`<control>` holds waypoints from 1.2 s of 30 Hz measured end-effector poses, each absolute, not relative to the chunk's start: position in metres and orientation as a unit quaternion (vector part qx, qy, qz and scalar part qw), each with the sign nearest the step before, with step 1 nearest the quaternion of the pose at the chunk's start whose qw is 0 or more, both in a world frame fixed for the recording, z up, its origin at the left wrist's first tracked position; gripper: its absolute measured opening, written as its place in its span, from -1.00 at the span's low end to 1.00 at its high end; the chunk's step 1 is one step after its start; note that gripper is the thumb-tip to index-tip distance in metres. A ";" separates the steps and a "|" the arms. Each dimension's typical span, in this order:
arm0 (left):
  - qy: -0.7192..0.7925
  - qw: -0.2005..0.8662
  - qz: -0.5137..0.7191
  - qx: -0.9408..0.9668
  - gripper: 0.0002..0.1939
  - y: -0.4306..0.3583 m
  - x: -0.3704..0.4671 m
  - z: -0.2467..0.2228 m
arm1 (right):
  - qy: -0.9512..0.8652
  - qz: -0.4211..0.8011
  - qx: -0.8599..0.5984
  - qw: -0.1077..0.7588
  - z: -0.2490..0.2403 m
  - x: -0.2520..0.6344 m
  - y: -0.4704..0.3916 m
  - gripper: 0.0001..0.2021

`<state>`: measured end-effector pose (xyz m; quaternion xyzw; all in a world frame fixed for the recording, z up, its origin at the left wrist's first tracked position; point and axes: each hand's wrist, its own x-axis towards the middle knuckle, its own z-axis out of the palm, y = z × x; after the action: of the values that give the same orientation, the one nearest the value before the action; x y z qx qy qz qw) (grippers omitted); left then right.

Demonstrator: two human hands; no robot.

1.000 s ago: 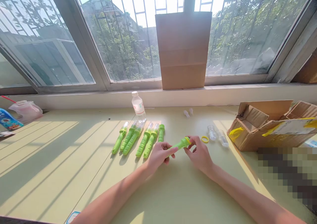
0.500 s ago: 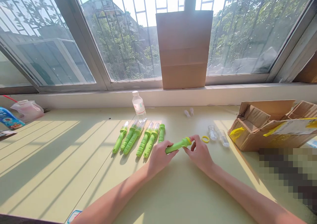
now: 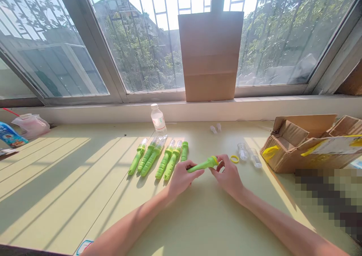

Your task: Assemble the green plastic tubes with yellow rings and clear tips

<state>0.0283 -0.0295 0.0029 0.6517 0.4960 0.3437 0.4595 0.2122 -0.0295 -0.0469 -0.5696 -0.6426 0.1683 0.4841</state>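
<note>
- Where the two bare hands come close together over the pale green bench (image 3: 70, 195), they share one green plastic tube (image 3: 201, 166), which lies slantwise between them, its collared end pointing right and a little away from the person.
- The green plastic tube is bright, glossy green: a long, slim handle that widens into a flared collar, with a yellow band (image 3: 216, 160) around the collar's far end. Part of the handle is hidden by fingers, so its near end cannot be fully made out.
- The left hand (image 3: 181, 176) has its grip closed around the handle, thumb laid along the near side.
- The right hand (image 3: 228, 173) has its grip pinched on the banded end, fingertips on the collar's rim.
- Just beside the right hand, a loose yellow ring (image 3: 234, 162) lies flat on the bench; right of it are two clear plastic cups (image 3: 249, 155).
- Left of the hands, five green tubes with clear tops (image 3: 152, 161) lie in a slanted row, and a ridged green tube (image 3: 184, 150) lies nearest the left hand.
- Behind the row stands a labelled water bottle (image 3: 158, 122); two small whitish pieces (image 3: 216, 128) lie farther right.
- At the right sits an open cardboard box (image 3: 308, 148) with yellow tape; a cardboard sheet (image 3: 210, 58) leans upright at the window.
</note>
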 end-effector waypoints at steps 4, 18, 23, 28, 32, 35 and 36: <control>0.494 0.483 0.329 0.644 -0.68 -0.029 0.028 0.005 | -0.649 0.158 -0.572 0.476 -0.049 0.213 -0.028 -0.78; 0.500 0.555 0.288 0.599 -0.58 -0.023 0.025 0.004 | -0.666 0.139 -0.558 0.476 -0.053 0.213 -0.028 -0.82; 0.500 0.576 0.271 0.587 -0.56 -0.022 0.023 0.005 | -0.680 0.112 -0.576 0.440 -0.056 0.215 -0.027 -0.83; 0.502 0.591 0.248 0.581 -0.53 -0.020 0.022 0.007 | -0.688 0.082 -0.581 0.427 -0.057 0.215 -0.028 -0.83; 0.484 0.603 0.240 0.587 -0.49 -0.019 0.020 0.005 | -0.684 0.072 -0.594 0.417 -0.057 0.215 -0.029 -0.81; 0.477 0.598 0.243 0.596 -0.49 -0.019 0.021 0.003 | -0.677 0.071 -0.596 0.426 -0.056 0.214 -0.030 -0.82; 0.477 0.591 0.246 0.603 -0.50 -0.019 0.022 0.003 | -0.674 0.071 -0.596 0.431 -0.055 0.214 -0.030 -0.83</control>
<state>0.0220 -0.0192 0.0030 0.6025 0.4766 0.2463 0.5909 0.2142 -0.0296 -0.0553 -0.5959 -0.6740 0.0706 0.4308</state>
